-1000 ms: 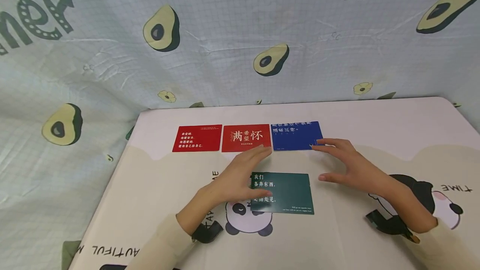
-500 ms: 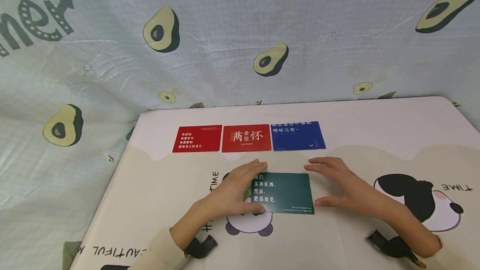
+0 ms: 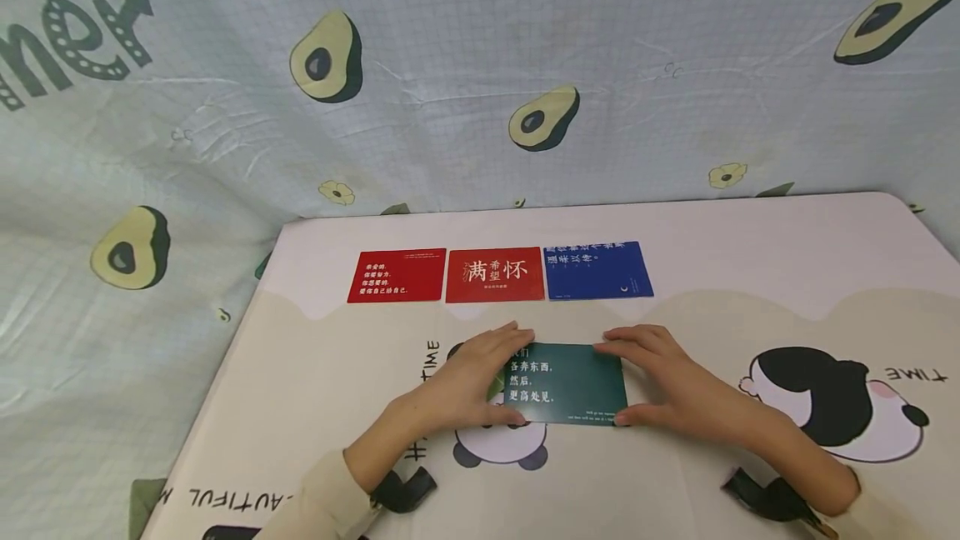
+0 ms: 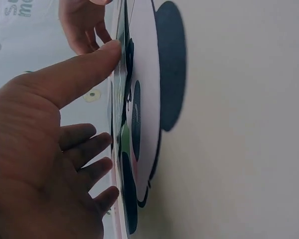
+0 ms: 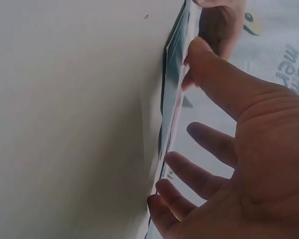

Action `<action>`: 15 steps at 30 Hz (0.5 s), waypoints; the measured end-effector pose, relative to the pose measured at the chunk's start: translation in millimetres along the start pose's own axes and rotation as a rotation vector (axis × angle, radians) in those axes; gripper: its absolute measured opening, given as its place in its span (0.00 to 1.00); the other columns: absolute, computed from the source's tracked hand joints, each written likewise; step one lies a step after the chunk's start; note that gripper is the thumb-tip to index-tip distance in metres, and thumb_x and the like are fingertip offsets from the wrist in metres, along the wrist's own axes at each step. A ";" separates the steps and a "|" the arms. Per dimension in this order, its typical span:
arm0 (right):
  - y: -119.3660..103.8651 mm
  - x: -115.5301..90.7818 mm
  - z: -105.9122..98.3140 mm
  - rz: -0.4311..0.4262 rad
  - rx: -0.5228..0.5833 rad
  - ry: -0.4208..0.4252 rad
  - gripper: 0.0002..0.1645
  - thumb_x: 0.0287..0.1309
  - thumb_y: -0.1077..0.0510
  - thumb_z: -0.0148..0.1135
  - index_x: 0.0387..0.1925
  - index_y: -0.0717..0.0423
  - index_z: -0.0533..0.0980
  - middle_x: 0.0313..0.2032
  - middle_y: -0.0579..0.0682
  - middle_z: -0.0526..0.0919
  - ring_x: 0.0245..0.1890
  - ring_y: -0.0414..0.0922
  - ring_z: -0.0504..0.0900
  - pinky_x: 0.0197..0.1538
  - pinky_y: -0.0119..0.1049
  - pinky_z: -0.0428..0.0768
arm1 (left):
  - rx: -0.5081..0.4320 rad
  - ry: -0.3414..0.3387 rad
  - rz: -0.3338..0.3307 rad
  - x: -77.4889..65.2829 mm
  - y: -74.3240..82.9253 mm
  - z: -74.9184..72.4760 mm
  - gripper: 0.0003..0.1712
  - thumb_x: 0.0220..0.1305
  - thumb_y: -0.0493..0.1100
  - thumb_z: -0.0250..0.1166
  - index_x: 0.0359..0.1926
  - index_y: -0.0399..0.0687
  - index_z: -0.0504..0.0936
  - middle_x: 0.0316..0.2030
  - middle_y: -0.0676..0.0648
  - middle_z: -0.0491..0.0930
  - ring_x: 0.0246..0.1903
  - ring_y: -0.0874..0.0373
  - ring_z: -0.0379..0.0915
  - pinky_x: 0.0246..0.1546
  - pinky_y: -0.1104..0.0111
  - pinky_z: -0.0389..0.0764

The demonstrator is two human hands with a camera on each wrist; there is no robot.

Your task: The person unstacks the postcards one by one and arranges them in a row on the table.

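A dark green card [image 3: 570,386] with white lettering lies flat on the table, mid-front in the head view. My left hand [image 3: 468,382] spans its left side, thumb by the near corner and fingers over the far one. In the left wrist view that thumb [image 4: 109,52] touches the card's edge, and the other fingers are loosely bent. At the right side, my right hand [image 3: 678,386] has its thumb at the near corner and fingertips over the far corner. Thin layered edges show in the left wrist view; whether several cards are stacked I cannot tell.
Behind the green card lie a red card [image 3: 397,276], a second red card [image 3: 495,275] and a blue card [image 3: 598,272], side by side in a row. A patterned cloth [image 3: 435,90] hangs beyond the table's far edge. Printed animals mark the tabletop [image 3: 645,490].
Both hands have come back from the row of cards to the sides of the green card. In the last half second my right hand moved left, onto the card's corners.
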State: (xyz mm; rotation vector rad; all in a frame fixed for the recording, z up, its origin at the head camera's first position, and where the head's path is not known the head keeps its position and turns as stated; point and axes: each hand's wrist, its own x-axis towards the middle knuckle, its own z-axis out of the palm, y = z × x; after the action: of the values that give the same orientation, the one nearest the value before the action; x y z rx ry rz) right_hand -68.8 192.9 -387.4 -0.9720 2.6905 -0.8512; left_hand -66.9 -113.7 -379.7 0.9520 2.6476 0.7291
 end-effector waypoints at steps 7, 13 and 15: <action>0.3 1.2 3.3 -0.021 -0.008 0.016 0.47 0.40 0.45 0.78 0.63 0.50 0.70 0.63 0.49 0.67 0.64 0.51 0.59 0.59 0.55 0.70 | -0.001 -0.009 -0.002 -0.2 -2.6 2.9 0.54 0.46 0.50 0.76 0.71 0.47 0.59 0.69 0.48 0.60 0.71 0.53 0.46 0.68 0.55 0.52; -0.4 1.8 3.3 -0.039 -0.027 0.017 0.47 0.40 0.46 0.78 0.63 0.49 0.70 0.62 0.47 0.67 0.63 0.49 0.59 0.59 0.53 0.71 | 0.020 0.001 0.010 0.0 -3.5 3.4 0.54 0.46 0.51 0.77 0.71 0.47 0.59 0.68 0.48 0.61 0.71 0.53 0.47 0.68 0.55 0.53; -0.6 2.2 3.2 -0.038 -0.024 0.016 0.47 0.39 0.47 0.79 0.63 0.48 0.70 0.61 0.46 0.67 0.63 0.48 0.59 0.58 0.52 0.72 | 0.024 -0.004 0.004 -0.2 -3.4 2.9 0.54 0.46 0.52 0.76 0.71 0.47 0.59 0.69 0.49 0.61 0.71 0.54 0.47 0.68 0.56 0.52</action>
State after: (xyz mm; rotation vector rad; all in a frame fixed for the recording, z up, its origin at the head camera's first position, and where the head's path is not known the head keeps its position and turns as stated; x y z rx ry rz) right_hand -69.1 189.7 -389.7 -1.0289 2.7099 -0.8396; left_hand -67.4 -115.0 -384.0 0.9644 2.6570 0.6971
